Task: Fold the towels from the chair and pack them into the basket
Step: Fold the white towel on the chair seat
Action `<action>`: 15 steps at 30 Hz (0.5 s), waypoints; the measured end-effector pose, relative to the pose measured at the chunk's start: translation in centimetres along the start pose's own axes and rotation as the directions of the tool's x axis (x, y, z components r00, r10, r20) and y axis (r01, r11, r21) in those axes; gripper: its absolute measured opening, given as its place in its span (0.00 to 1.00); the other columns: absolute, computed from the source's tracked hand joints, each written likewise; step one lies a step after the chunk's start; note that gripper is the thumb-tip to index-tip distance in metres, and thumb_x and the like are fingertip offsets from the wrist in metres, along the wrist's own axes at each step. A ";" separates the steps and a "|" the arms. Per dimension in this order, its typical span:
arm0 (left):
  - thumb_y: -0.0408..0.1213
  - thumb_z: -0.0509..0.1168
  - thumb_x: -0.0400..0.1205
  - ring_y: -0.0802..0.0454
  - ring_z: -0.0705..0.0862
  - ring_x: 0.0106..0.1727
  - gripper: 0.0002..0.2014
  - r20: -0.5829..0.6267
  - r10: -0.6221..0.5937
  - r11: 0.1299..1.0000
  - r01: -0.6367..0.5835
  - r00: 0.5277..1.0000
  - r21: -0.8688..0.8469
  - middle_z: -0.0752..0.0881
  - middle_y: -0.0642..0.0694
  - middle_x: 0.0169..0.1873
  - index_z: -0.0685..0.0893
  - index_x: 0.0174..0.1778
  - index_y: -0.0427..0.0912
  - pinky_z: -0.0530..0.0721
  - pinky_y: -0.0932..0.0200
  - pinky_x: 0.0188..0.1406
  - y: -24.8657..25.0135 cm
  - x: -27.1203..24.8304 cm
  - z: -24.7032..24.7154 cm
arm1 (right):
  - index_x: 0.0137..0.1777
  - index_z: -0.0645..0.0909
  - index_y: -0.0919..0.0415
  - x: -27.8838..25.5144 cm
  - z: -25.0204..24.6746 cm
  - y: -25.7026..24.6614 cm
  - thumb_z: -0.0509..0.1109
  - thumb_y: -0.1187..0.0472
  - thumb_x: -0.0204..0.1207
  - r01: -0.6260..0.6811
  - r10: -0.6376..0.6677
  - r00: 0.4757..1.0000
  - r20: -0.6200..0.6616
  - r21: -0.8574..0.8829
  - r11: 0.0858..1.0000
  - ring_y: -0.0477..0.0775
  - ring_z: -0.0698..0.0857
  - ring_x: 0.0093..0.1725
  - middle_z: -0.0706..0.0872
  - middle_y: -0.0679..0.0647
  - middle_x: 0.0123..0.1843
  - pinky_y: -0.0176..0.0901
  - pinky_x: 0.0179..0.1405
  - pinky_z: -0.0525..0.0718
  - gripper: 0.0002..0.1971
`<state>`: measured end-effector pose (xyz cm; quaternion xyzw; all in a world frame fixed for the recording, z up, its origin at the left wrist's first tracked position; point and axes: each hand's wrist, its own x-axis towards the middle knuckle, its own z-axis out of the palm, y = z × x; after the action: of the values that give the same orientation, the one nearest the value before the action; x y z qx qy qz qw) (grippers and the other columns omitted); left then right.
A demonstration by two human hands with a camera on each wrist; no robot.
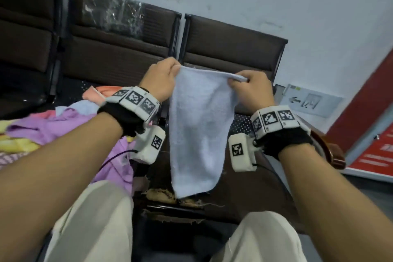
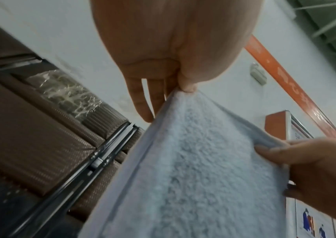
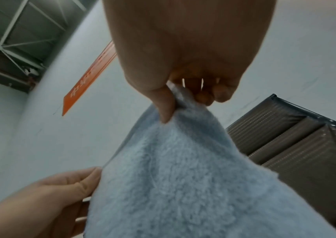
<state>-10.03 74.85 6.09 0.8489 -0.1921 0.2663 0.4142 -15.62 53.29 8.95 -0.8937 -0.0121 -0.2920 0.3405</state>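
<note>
A light blue towel [image 1: 197, 130] hangs in the air in front of the brown chair seats, held by its top edge. My left hand [image 1: 163, 80] pinches the top left corner between thumb and fingers, with the same left hand [image 2: 183, 83] seen up close on the towel [image 2: 193, 161]. My right hand [image 1: 248, 87] pinches the top right corner, and the wrist view shows that right hand [image 3: 175, 99] with thumb pressed on the towel [image 3: 183, 185]. The towel narrows to a point near the seat's front edge. No basket is in view.
A heap of towels [image 1: 63, 125] in purple, orange, yellow and blue lies on the chair seat to my left. A row of brown chairs [image 1: 229, 49] stands against the pale wall. The seat edge [image 1: 170, 195] below the towel is torn. My legs are at the bottom.
</note>
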 end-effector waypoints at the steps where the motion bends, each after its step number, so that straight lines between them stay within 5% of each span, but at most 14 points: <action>1: 0.35 0.55 0.86 0.36 0.81 0.56 0.11 0.014 -0.016 1.000 0.016 1.000 0.010 0.85 0.33 0.52 0.81 0.51 0.34 0.66 0.55 0.42 0.2 0.2 0.1 | 0.43 0.88 0.50 0.1 0.1 0.0 0.70 0.56 0.74 -0.001 0.002 1.000 -0.023 0.013 1.000 0.49 0.84 0.45 0.87 0.49 0.39 0.36 0.42 0.73 0.05; 6: 0.34 0.56 0.86 0.38 0.81 0.56 0.11 0.044 -0.045 0.999 0.045 0.998 -0.002 0.86 0.34 0.51 0.83 0.52 0.34 0.72 0.54 0.47 -0.5 2.0 1.6 | 0.36 0.82 0.47 1.6 1.1 1.4 0.68 0.56 0.76 -0.027 0.033 0.993 -0.115 0.059 0.998 0.45 0.80 0.38 0.82 0.40 0.31 0.37 0.33 0.70 0.07; 11: 0.34 0.56 0.85 0.38 0.81 0.60 0.11 0.111 -0.126 0.992 0.125 0.986 0.014 0.87 0.35 0.54 0.84 0.53 0.37 0.74 0.55 0.55 -2.5 4.9 4.6 | 0.44 0.82 0.52 3.8 3.6 4.1 0.65 0.57 0.81 -0.114 0.115 0.993 0.015 -0.064 0.991 0.59 0.84 0.49 0.85 0.56 0.43 0.39 0.42 0.71 0.06; 15: 0.37 0.53 0.86 0.33 0.80 0.58 0.11 0.130 -0.133 0.990 0.125 0.982 0.070 0.84 0.33 0.54 0.81 0.51 0.42 0.77 0.46 0.58 -2.3 7.6 6.5 | 0.50 0.81 0.57 5.5 5.0 5.0 0.61 0.57 0.82 -0.125 0.118 0.990 -0.079 -0.092 0.988 0.64 0.83 0.51 0.86 0.62 0.51 0.45 0.43 0.75 0.08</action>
<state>-0.92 70.19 6.04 0.8880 -0.1558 0.1868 0.3904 -7.43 51.51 5.84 -0.8968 0.0690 -0.3036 0.3142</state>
